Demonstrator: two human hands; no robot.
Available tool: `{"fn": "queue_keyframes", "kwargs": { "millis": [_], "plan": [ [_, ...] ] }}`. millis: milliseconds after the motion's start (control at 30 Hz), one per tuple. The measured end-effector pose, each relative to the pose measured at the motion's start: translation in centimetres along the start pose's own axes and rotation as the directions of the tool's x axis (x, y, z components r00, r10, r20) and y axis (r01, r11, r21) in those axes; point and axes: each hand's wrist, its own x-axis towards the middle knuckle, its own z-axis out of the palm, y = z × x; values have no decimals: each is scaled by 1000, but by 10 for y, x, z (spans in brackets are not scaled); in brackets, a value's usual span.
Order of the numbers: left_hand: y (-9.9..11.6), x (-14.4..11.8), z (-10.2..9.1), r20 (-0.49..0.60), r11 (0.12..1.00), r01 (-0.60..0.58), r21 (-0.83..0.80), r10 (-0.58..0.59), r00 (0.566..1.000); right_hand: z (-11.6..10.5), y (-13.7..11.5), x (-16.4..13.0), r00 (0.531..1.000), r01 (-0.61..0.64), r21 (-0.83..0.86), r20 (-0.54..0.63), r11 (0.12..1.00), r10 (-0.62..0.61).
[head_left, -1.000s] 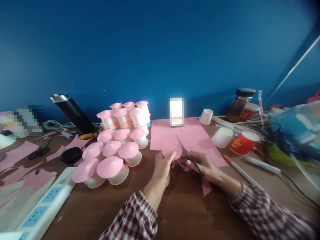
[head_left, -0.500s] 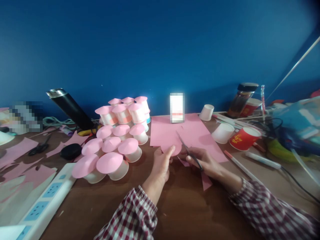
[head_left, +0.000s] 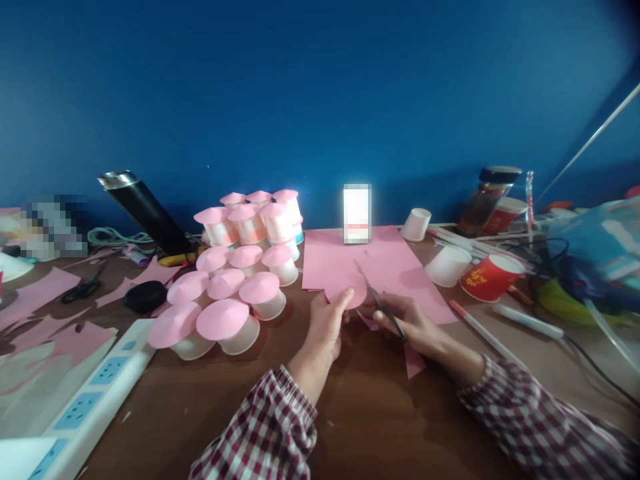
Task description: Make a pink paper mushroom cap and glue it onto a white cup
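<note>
Your left hand [head_left: 324, 325] pinched the pink paper circle [head_left: 347, 293] at its lower left edge, thumb on top. Your right hand [head_left: 411, 327] gripped the scissors [head_left: 379, 301], blades slightly parted at the circle's right edge.

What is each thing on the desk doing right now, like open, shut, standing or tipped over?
Scissors: blades open, in right hand.
Pink paper circle: pinched by left hand.
Red cup: tipped sideways.
Jar: lid on.
Pink-topped cups: upside down.

Two bare hands, long sleeves in maroon-and-white check, cuffs reaching the wrists
</note>
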Motion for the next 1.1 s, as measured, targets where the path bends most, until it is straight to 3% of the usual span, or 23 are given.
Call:
{"fn": "queue_keyframes", "kwargs": {
  "millis": [1100],
  "plan": [
    [-5, 3, -3, 14, 999, -12, 45, 11, 1000, 0, 8, 1, 998, -47, 20, -31, 999, 47]
  ]
}}
